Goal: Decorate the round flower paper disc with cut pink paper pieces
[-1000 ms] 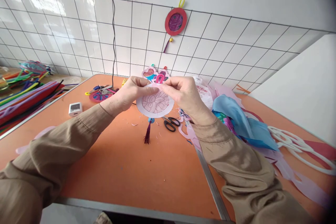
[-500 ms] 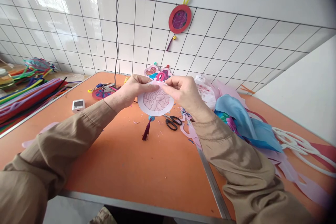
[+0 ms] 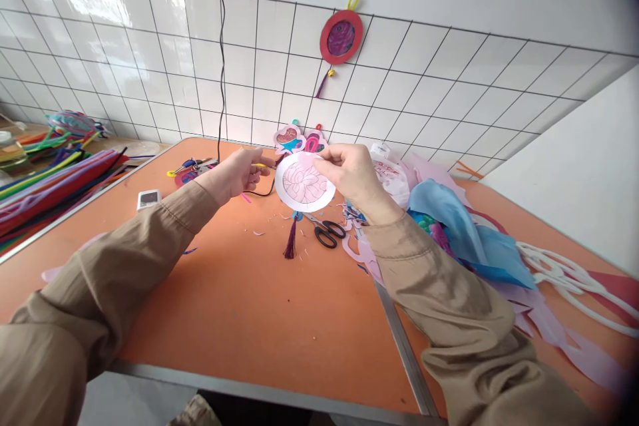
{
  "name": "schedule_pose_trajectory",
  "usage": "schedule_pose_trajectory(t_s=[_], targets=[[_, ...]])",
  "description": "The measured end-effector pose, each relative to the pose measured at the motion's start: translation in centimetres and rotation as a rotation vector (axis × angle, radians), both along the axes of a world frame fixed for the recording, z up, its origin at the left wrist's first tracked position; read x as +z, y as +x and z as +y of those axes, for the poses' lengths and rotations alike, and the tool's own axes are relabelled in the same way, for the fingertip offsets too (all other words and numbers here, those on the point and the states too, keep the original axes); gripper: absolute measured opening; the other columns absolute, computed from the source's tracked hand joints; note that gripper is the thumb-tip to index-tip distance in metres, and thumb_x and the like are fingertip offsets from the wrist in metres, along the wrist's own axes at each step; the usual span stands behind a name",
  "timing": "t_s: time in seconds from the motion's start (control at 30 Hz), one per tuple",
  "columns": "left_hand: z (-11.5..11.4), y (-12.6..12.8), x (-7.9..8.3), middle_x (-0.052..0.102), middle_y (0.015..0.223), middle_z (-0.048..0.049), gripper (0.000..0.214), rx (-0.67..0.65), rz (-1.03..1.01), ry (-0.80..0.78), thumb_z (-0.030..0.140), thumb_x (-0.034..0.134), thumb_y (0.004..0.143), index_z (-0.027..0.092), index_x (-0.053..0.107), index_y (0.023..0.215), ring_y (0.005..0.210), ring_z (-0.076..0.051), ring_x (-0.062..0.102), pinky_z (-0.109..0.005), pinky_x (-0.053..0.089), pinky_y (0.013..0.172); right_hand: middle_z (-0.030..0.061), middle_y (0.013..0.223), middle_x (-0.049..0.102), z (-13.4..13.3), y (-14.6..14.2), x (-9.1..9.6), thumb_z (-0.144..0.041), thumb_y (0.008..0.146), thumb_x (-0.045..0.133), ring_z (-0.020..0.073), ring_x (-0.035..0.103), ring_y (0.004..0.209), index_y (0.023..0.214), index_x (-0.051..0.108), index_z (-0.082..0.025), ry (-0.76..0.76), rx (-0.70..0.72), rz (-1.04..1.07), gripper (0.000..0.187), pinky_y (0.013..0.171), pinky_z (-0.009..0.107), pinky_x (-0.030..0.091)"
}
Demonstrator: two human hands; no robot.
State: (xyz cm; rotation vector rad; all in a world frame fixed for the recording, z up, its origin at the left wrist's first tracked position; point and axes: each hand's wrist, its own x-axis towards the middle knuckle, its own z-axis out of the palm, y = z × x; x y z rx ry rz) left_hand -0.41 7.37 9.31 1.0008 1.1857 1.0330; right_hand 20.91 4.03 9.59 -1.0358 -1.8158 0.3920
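Note:
My right hand (image 3: 352, 176) pinches the top edge of a round pale pink paper disc (image 3: 304, 183) with a flower outline drawn on it, held above the orange table (image 3: 239, 306). A dark purple tassel (image 3: 290, 246) hangs under the disc and reaches the table. My left hand (image 3: 239, 173) is just left of the disc and no longer touches it. Its fingers are curled, with a small yellow bit showing at the fingertips. Black scissors (image 3: 327, 231) lie below the disc.
A red round ornament (image 3: 341, 36) hangs on the tiled wall, a black cable (image 3: 219, 46) beside it. Coloured pipe cleaners (image 3: 50, 180) lie far left, a small white device (image 3: 148, 198) nearby. Blue and pink paper scraps (image 3: 464, 226) and white cut-out rings (image 3: 564, 273) crowd the right.
My left hand let go of the disc and drew back to the left. The right hand alone now holds the disc, shifted slightly right, and the tassel swung with it.

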Motion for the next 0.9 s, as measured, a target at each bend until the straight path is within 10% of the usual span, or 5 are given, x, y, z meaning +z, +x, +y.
schedule_pose_trajectory(t_s=[0.27,0.9], targets=[[-0.5,0.5,0.0,0.06,0.062,-0.0021,0.032,-0.114,-0.057,0.119,-0.011,0.056,0.055,0.015,0.07,0.067,0.057,-0.008,0.05,-0.021,0.042,0.051,-0.0032,0.053,0.045,1.0,0.7,0.1,-0.008,0.076,0.063,0.0108,0.039,0.055,0.052,0.05,-0.019,-0.04,-0.1,0.025,0.03,0.054,0.031,0.03],[-4.1,1.8,1.6,0.072,0.073,-0.0029,0.011,-0.096,0.047,0.572,0.011,0.081,0.064,0.015,0.07,0.066,0.073,-0.015,0.067,-0.033,0.053,0.079,-0.0055,0.052,0.033,0.1,0.8,1.0,-0.018,0.071,0.065,0.0077,0.027,0.052,0.051,0.043,-0.02,-0.018,-0.018,0.16,0.03,0.05,0.028,0.02]])
